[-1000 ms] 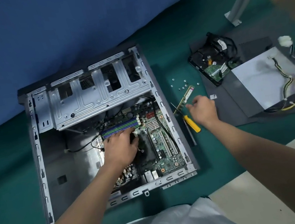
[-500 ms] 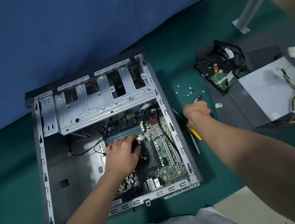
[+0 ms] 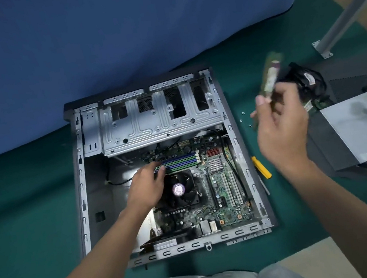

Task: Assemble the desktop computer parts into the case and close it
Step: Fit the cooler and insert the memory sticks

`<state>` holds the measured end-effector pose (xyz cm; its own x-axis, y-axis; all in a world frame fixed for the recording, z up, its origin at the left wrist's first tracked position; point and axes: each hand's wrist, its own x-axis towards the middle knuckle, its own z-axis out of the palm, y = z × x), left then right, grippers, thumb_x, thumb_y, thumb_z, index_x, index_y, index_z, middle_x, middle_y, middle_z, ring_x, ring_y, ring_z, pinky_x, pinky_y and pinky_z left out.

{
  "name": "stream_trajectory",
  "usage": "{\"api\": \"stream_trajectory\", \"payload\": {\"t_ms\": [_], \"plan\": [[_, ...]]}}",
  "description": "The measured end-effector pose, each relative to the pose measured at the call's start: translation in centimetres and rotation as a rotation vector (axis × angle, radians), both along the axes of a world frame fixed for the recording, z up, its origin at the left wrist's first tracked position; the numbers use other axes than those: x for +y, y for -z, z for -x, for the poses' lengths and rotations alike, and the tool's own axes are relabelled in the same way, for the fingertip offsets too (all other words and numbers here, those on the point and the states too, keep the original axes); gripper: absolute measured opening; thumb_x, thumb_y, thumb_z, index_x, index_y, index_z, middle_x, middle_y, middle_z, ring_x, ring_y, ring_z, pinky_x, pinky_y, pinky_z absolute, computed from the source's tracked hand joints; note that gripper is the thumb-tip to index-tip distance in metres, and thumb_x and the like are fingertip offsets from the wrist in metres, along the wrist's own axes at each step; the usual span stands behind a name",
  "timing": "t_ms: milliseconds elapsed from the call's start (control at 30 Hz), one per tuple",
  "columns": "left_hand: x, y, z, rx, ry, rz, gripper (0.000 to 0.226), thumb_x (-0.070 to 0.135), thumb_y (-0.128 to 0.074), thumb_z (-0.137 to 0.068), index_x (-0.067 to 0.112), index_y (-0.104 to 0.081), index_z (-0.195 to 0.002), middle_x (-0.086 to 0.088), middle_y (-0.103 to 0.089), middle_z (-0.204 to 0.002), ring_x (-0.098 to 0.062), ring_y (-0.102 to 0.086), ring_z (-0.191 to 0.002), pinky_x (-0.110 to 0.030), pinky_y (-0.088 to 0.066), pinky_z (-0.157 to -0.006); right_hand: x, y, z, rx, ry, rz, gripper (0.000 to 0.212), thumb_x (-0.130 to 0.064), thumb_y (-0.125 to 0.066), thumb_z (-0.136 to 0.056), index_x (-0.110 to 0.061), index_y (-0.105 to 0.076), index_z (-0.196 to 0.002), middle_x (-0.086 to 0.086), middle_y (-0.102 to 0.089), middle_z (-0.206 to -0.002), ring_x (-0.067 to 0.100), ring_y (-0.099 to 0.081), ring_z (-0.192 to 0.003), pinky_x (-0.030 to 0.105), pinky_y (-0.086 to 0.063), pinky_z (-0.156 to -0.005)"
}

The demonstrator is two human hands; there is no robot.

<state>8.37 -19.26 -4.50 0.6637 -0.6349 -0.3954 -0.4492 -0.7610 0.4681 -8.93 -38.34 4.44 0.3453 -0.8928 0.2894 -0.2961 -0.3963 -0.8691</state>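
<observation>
Right hand [image 3: 283, 131] has raised the slim green memory stick [image 3: 270, 75], pinched, clear beyond the grey metal case [image 3: 240, 153] rim; left hand [image 3: 146, 186], fingers relaxed, touches the blue-green memory slots [image 3: 181, 162].

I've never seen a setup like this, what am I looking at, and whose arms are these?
No robot: a camera worn on a person's head looks down at their bare arms. An open computer case lies flat on a green mat, with the motherboard and cooling fan inside. The left hand touches the memory slots. The right hand holds a memory stick up beside the case. A yellow screwdriver, screws and a power supply lie to the right.
</observation>
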Motion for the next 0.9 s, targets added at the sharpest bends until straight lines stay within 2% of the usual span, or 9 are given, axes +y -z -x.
{"api": "stream_trajectory", "payload": {"t_ms": [133, 233, 333, 400, 567, 667, 733, 833, 900], "plan": [[0.5, -0.3, -1.0, -0.163, -0.118, 0.127, 0.023, 0.017, -0.054, -0.096, 0.011, -0.069, -0.112, -0.011, -0.07, -0.109, -0.03, -0.061, -0.104, -0.04, -0.049, -0.088, 5.5, 0.0, -3.3, 0.219, -0.538, -0.277, 0.015, -0.013, -0.043, -0.098, -0.025, -0.047, -0.106, -0.007, -0.062, -0.085, 0.013, -0.064, -0.072, 0.036, -0.055, -0.06], [1.0, 0.0, -2.7, -0.116, -0.279, 0.064, 0.022, 0.016, -0.054, -0.094, 0.015, -0.071, -0.109, -0.012, -0.071, -0.105, -0.032, -0.062, -0.101, -0.038, -0.051, -0.085, 7.1, 2.4, -5.4, 0.518, -0.725, -0.26, 0.017, -0.016, -0.044, -0.099, -0.021, -0.048, -0.115, -0.007, -0.063, -0.09, 0.014, -0.063, -0.079, 0.035, -0.054, -0.064], [1.4, 1.0, -4.5, 0.117, -0.446, 0.033, 0.02, 0.013, -0.057, -0.094, 0.013, -0.072, -0.107, -0.013, -0.071, -0.109, -0.028, -0.061, -0.106, -0.024, -0.041, -0.086, 7.2, 4.8, -7.0, 0.72, -0.762, -0.17, 0.029, -0.011, -0.045, -0.099, -0.016, -0.045, -0.127, 0.0, -0.067, -0.102, 0.017, -0.059, -0.091, 0.036, -0.05, -0.077], [1.7, 1.6, -5.2, 0.164, -0.471, 0.012, 0.017, 0.013, -0.06, -0.093, 0.013, -0.073, -0.106, -0.014, -0.069, -0.111, -0.027, -0.06, -0.108, -0.024, -0.042, -0.089, 6.9, 6.1, -7.8, 0.816, -0.759, -0.096, 0.035, -0.006, -0.047, -0.096, -0.016, -0.045, -0.13, 0.003, -0.067, -0.105, 0.022, -0.059, -0.096, 0.036, -0.049, -0.076], [1.5, 2.2, -6.3, 0.205, -0.248, -0.086, 0.02, 0.028, -0.063, -0.093, 0.022, -0.07, -0.111, -0.009, -0.069, -0.11, -0.025, -0.065, -0.094, -0.036, -0.053, -0.089, 5.4, 8.0, -9.7, 0.98, -0.739, -0.04, 0.03, -0.009, -0.046, -0.095, -0.015, -0.05, -0.125, 0.008, -0.065, -0.108, 0.03, -0.057, -0.103, 0.041, -0.048, -0.078], [1.2, 2.1, -7.7, 0.216, -0.065, -0.201, 0.031, 0.04, -0.064, -0.09, 0.016, -0.068, -0.11, -0.01, -0.068, -0.112, -0.02, -0.059, -0.091, -0.028, -0.048, -0.081, 5.0, 8.8, -10.9, 1.07, -0.776, -0.06, 0.018, -0.013, -0.045, -0.096, -0.011, -0.057, -0.109, 0.012, -0.062, -0.101, 0.033, -0.056, -0.098, 0.044, -0.049, -0.08], [0.9, 1.8, -8.2, 0.257, 0.025, -0.171, 0.048, 0.051, -0.064, -0.085, 0.011, -0.065, -0.112, -0.011, -0.067, -0.115, -0.019, -0.057, -0.091, -0.026, -0.048, -0.078, 4.8, 9.3, -11.6, 1.084, -0.79, -0.105, 0.02, -0.019, -0.044, -0.097, -0.009, -0.058, -0.107, 0.012, -0.064, -0.102, 0.032, -0.059, -0.094, 0.046, -0.051, -0.081], [0.6, 1.3, -8.0, 0.252, 0.034, -0.053, 0.059, 0.056, -0.063, -0.084, 0.016, -0.056, -0.127, -0.006, -0.059, -0.13, -0.025, -0.053, -0.117, -0.039, -0.043, -0.102, 4.6, 9.9, -12.3, 1.078, -0.791, -0.17, 0.023, -0.026, -0.043, -0.099, -0.011, -0.06, -0.105, 0.008, -0.067, -0.101, 0.025, -0.062, -0.084, 0.044, -0.052, -0.08], [0.8, 1.6, -7.8, 0.148, -0.011, -0.026, 0.037, 0.036, -0.062, -0.092, 0.015, -0.059, -0.123, -0.009, -0.059, -0.127, -0.027, -0.055, -0.115, -0.039, -0.043, -0.103, 4.4, 10.0, -12.4, 1.095, -0.785, -0.173, 0.025, -0.029, -0.043, -0.1, -0.012, -0.06, -0.106, 0.006, -0.066, -0.097, 0.021, -0.061, -0.079, 0.041, -0.052, -0.078]]}}
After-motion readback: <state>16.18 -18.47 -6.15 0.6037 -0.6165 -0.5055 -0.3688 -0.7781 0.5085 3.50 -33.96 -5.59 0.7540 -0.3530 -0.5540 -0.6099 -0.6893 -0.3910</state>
